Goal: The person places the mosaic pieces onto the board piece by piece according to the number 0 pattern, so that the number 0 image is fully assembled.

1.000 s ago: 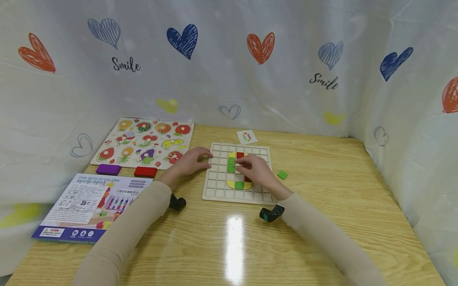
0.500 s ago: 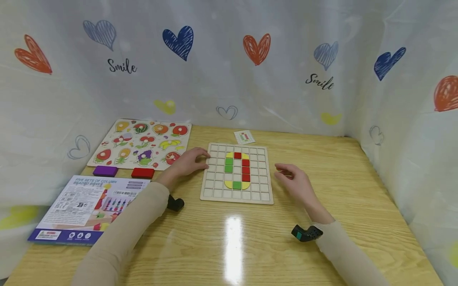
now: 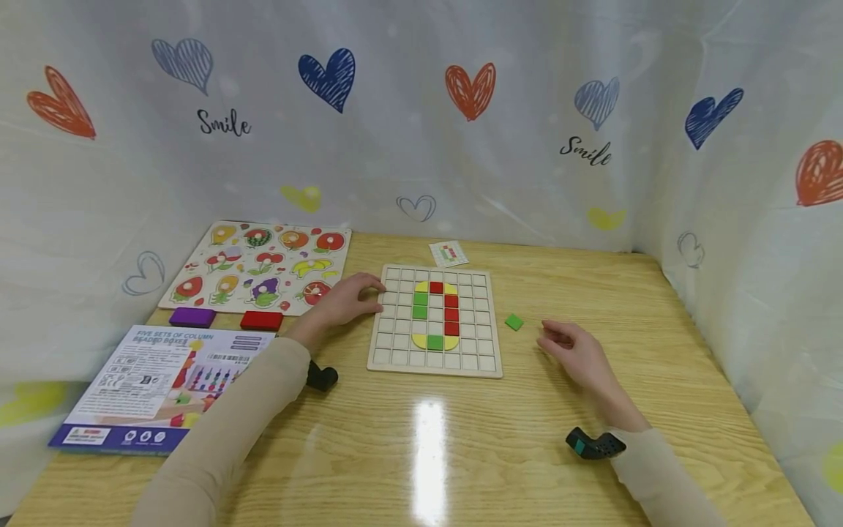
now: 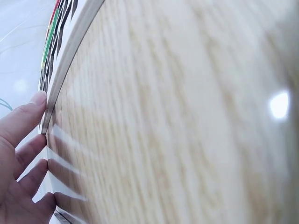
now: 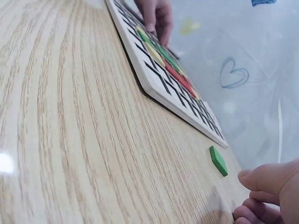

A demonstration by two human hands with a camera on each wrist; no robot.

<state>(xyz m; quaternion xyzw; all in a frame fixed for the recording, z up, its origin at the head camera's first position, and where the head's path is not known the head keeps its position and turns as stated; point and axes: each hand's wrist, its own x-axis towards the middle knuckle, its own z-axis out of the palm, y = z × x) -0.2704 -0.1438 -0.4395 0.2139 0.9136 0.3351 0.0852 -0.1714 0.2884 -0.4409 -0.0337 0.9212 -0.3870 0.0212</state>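
Note:
A wooden grid board [image 3: 479,364] lies on the table, bearing a ring of red tiles [image 3: 451,315], green tiles [image 3: 419,312] and yellow rounded corner pieces [image 3: 451,342]. At its left edge rests my left hand [image 3: 347,298]; in the left wrist view the thumb [image 4: 32,108] touches the rim, the fingers fanned out beside it. My right hand [image 3: 574,353] hovers to the right of the board with loosely bent fingers and nothing in them. Between it and the board, a loose green square tile [image 3: 514,322] lies on the wood, apart from both.
A small pattern card [image 3: 449,254] lies behind the board. To the left are a fruit puzzle board [image 3: 296,289], a purple block [image 3: 192,317], a red block [image 3: 261,320] and a printed booklet or box [image 3: 118,388]. A curtain [image 3: 369,161] hangs behind.
My right hand has left the tiles on the board and moved right and nearer, uncovering the loose green tile and the red column. My left hand stays at the board's edge.

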